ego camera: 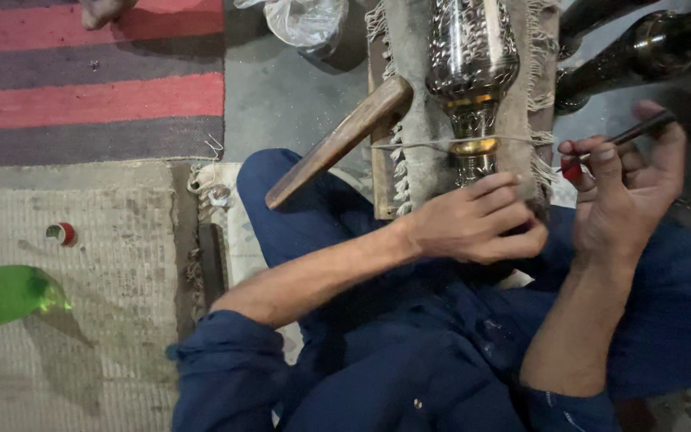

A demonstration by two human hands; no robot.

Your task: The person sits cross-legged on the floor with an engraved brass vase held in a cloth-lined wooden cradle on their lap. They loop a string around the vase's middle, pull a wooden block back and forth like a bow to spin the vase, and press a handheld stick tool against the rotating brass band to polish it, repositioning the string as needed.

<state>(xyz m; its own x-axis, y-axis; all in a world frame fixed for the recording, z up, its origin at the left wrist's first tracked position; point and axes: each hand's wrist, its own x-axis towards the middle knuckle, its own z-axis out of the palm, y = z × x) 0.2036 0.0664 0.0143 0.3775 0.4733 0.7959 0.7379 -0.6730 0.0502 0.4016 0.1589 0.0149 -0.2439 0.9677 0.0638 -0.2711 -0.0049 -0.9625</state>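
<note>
From my remote seat, much stays out of reach. The engraved metal vase (472, 72) in the upper middle of the frame is cut off at the top edge, and its lower end vanishes under my left hand (473, 220), so I cannot see its base. It lies on a fringed cloth pad (421, 136) over a board, with a thin cord crossing its narrow brass neck. The left hand is pressed down, fingers together and slightly curled over the vase's bottom end; what sits under the palm is hidden. My right hand (621, 196), at the right of the frame, pinches a slim dark tool (637, 130) between thumb and fingers; a red bit shows at its lower end, but motion blur keeps me from telling the tip's shape. A wooden handle (337, 140) slants from the centre toward the pad; its head is hidden. In the upper right corner dark metal pieces (641, 44) are cropped and hard to read.

At the left edge lies a green bottle (5, 296), half cut off, with a small red and white cap (61, 234) above it. A crumpled clear plastic bag (305, 22) sits at the top centre, beside a red and grey striped rug (89, 72).
</note>
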